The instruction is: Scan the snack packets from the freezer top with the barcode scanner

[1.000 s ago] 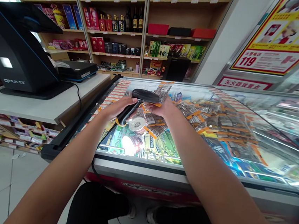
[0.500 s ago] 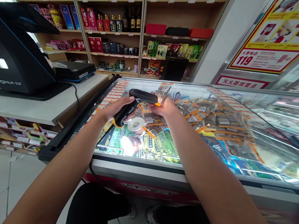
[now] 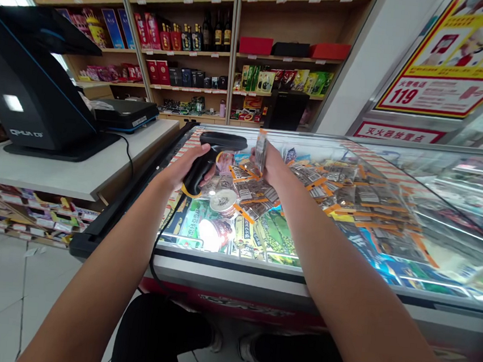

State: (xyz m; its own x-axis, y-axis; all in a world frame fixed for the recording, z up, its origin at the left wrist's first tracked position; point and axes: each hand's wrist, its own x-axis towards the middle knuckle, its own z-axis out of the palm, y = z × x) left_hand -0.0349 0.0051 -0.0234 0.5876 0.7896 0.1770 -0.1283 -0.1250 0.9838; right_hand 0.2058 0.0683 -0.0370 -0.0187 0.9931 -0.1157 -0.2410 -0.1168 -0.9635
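My left hand (image 3: 187,167) is wrapped round the grip of a black barcode scanner (image 3: 212,152) with a yellow band at its base and a black cable hanging down. The scanner's head points right, at a small orange-edged packet (image 3: 261,150) that my right hand (image 3: 274,170) holds upright by its lower part. Both hands hover over the glass lid (image 3: 389,241) of a chest freezer, where several similar packets (image 3: 342,196) lie spread out.
A black till screen (image 3: 28,86) and a flat black device (image 3: 124,114) stand on the white counter (image 3: 75,171) to the left. Shelves (image 3: 232,55) of boxes and bottles fill the back wall. A red-and-yellow poster (image 3: 450,59) hangs at the right. My dark trousers and shoes show below.
Both hands rose a little. The packet in my right hand turned from tilted to upright, and the scanner's head lifted level with it.
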